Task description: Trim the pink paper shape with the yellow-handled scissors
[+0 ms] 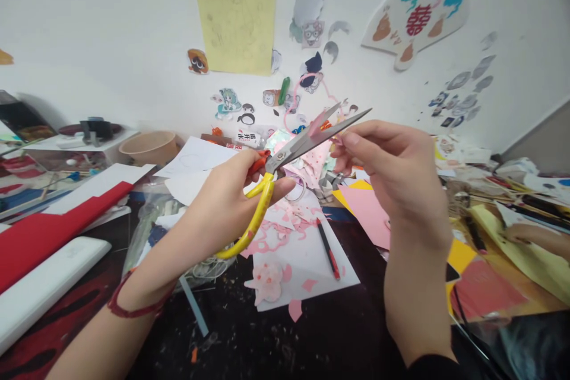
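My left hand (pixel 240 181) is closed around the handles of a pair of scissors (pixel 285 157) with yellow and orange grips. The blades are slightly parted and point up and to the right. Close beside the blade tips, my right hand (pixel 396 166) pinches a small piece of pink paper (pixel 337 138), mostly hidden by the fingers. Below the hands, a white sheet (pixel 307 285) carries pink paper scraps (pixel 271 237), a pink flower-shaped cutout (pixel 266 282) and a red and black pen (pixel 328 250).
A red strip (pixel 66 228) and a white box-like object (pixel 57 285) lie at left, with a round tan bowl (pixel 148 147) behind. Pink paper (pixel 367 211) and yellow sheets lie at right, where another person's hand (pixel 541 238) shows. Stickers and drawings cover the wall.
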Demonstrator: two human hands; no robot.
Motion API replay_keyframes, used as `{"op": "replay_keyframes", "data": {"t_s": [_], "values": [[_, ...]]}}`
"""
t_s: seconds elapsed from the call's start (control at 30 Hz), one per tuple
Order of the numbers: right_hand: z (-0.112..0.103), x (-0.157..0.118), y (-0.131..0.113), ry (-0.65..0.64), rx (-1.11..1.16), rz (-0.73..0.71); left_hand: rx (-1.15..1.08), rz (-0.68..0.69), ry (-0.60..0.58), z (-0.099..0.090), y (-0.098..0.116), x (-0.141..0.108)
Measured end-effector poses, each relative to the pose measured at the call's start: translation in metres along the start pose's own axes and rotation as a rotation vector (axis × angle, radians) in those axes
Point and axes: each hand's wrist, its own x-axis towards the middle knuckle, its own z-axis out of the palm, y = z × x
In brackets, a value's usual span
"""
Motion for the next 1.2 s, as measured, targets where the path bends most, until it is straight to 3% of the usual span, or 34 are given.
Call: {"op": "replay_keyframes", "data": {"t_s": [0.4, 0.6, 0.83, 1.2], "values": [[0.015, 0.003, 0.015, -0.223, 0.195, 0.168, -0.157, -0.018, -0.031, 0.001, -0.004, 0.0], [0.018, 0.004, 0.022, -0.17, 0.179, 0.177, -0.228, -0.036, 0.024, 0.008, -0.009, 0.004], [0.02, 0.006, 0.029, -0.138, 0.14, 0.141, -0.523, 0.002, 0.087, 0.019, -0.018, 0.014], [0.023, 0.007, 0.031, -0.212, 0.129, 0.179, -0.696, 0.052, 0.03, 0.026, -0.024, 0.015]]}}
